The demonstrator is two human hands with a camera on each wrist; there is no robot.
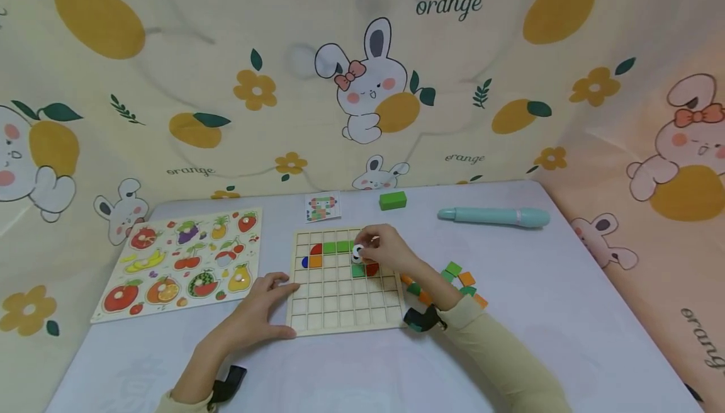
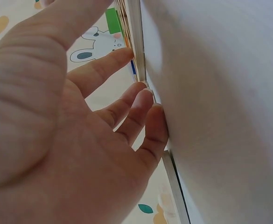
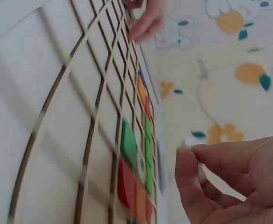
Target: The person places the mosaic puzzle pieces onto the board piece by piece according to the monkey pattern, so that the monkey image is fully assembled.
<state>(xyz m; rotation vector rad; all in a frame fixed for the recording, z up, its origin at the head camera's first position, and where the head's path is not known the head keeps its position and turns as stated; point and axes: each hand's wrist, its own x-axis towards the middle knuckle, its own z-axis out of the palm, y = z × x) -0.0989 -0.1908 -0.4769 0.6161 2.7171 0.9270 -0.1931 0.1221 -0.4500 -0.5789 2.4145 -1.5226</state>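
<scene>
A wooden grid board (image 1: 338,306) lies on the table, with coloured tiles in several upper squares. My right hand (image 1: 387,250) is over its upper right part. Thumb and forefinger pinch a small white piece (image 3: 188,143), raised off the board in the right wrist view. A white-and-black eye tile (image 3: 141,164) lies on the board beside a green tile (image 3: 128,140) and a red tile (image 3: 125,183). At the board's left edge rests my left hand (image 1: 255,313), thumb near the lower corner and fingers spread loosely along the side.
Loose green and orange tiles (image 1: 453,268) lie right of the board, partly under the right forearm. A fruit puzzle board (image 1: 164,268) is at the left. Behind stand a pattern card (image 1: 323,206) and a green block (image 1: 393,200); a teal pen (image 1: 493,216) lies at the back right.
</scene>
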